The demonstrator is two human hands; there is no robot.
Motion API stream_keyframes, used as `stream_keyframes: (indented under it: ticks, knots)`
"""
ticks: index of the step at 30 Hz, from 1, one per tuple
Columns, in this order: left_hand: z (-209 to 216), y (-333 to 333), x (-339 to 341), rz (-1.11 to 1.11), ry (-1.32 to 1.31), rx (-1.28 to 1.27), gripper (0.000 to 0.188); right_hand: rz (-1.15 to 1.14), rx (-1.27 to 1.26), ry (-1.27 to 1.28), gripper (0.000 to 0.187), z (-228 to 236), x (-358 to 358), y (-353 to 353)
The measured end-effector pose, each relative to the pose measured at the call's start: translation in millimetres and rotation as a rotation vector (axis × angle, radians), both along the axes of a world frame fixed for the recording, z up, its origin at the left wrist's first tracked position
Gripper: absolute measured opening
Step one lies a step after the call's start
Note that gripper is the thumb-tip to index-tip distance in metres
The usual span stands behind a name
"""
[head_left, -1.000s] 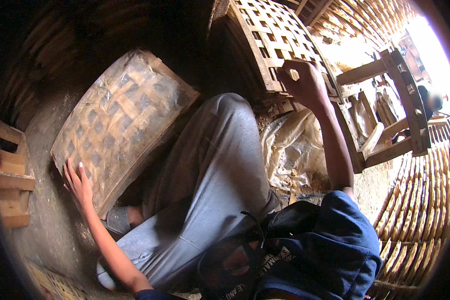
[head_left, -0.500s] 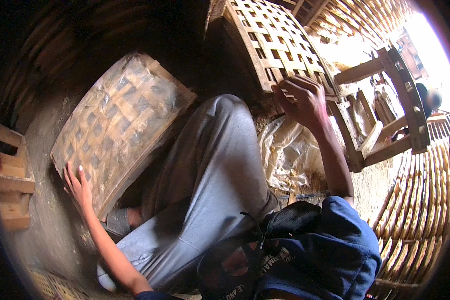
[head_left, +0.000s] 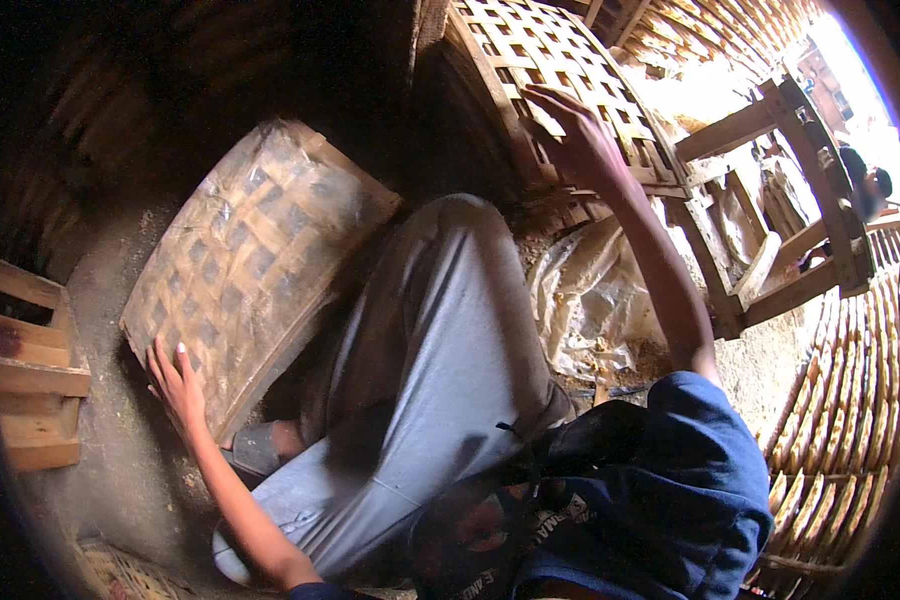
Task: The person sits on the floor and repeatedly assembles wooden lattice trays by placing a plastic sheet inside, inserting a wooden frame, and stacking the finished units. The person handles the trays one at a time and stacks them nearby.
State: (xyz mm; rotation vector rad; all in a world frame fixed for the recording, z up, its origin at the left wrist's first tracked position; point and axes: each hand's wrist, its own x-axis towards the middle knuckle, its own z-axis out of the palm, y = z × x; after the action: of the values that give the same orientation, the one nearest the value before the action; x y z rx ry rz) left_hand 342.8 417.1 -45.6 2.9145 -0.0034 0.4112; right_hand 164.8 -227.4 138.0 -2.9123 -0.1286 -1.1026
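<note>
My left hand (head_left: 178, 390) is open, its fingers a little apart and laid on the near left corner of a woven crate (head_left: 255, 255) covered in clear plastic. I am not gripping it; the fingers only rest there. That crate sits on the floor (head_left: 110, 410) to the left of my raised knee (head_left: 465, 235), set at a slant, its far end toward the dark.

My right hand (head_left: 578, 140) is raised on the other side of the knee, fingers stretched out and nothing seen in its grasp. It is in front of the lower part of a second, pale woven crate (head_left: 540, 50); whether the fingertips touch its slats, I cannot tell. Below this hand lies a crumpled plastic sheet (head_left: 580, 310), and to its right stands a wooden frame (head_left: 815, 160).
</note>
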Motion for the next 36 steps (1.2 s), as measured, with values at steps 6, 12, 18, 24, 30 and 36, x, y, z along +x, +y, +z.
stream_keyframes:
  ticks: [6, 12, 18, 24, 30, 36]
  knots:
    - [-2, -31, -4, -0.02, 0.023, -0.037, 0.062, -0.118, -0.022, 0.144, 0.033, -6, 33, -72]
    - [-10, -14, 0, -0.044, -0.021, -0.069, 0.063, -0.145, -0.119, 0.177, 0.016, -1, 31, -57]
    - [-18, -15, 5, -0.074, -0.049, -0.149, 0.064, -0.135, -0.129, 0.186, 0.012, 12, 32, -53]
    - [-5, -20, -1, -0.04, 0.005, -0.074, 0.064, -0.071, -0.192, 0.184, 0.006, 8, 33, -48]
    - [-9, -18, 2, -0.099, -0.033, -0.149, 0.064, -0.214, 0.206, 0.377, 0.011, 15, -14, -79]
    - [-10, -6, 4, -0.085, -0.054, -0.108, 0.063, -0.117, 0.217, 0.306, 0.024, 19, -3, -65]
